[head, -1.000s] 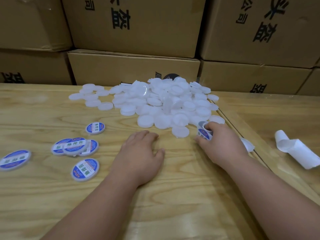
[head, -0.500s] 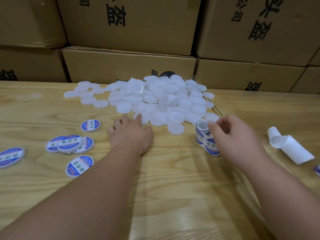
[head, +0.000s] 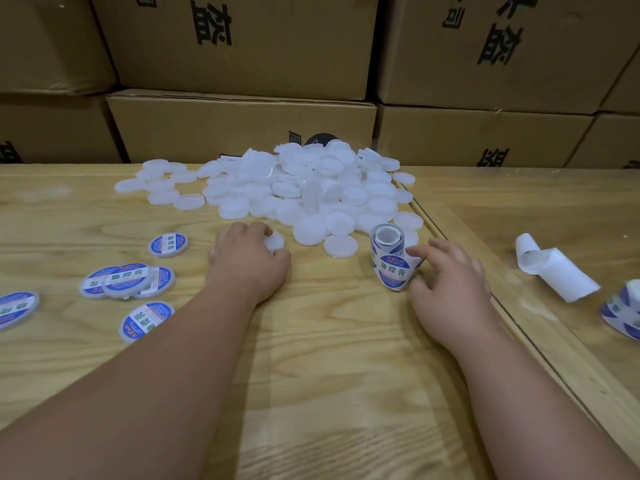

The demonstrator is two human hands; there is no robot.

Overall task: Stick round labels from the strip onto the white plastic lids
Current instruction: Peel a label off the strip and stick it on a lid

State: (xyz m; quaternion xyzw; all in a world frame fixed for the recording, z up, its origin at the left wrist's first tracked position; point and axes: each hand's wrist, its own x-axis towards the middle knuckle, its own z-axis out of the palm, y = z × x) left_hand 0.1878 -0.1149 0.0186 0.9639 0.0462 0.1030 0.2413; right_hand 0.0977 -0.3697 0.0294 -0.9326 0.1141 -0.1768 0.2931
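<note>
Head view: the left hand (head: 249,263) has gone forward from flat on the pale wooden table (head: 329,358) to the near edge of the heap of plain round white plastic lids (head: 304,192). Its fingers are now curled round one plain white lid (head: 275,241) at the heap's seven o'clock corner. Half a second ago that hand only lay against the heap, so a fresh lid has, I judge, just been picked for labelling.

The right hand (head: 446,282) has let the curled strip of round blue-and-white labels (head: 391,261) stand on end on the table. Earlier it wrapped the roll; now the fingers are spread, with one fingertip touching the roll's side at its three o'clock, and nothing is gripped. A label has not yet been peeled.

Five finished lids with blue-and-white labels (head: 128,280) lie at nine o'clock from the left hand. A curl of bare white backing paper (head: 554,271) and another label roll (head: 623,313) lie at three o'clock, before stacked brown cardboard boxes (head: 242,46).
</note>
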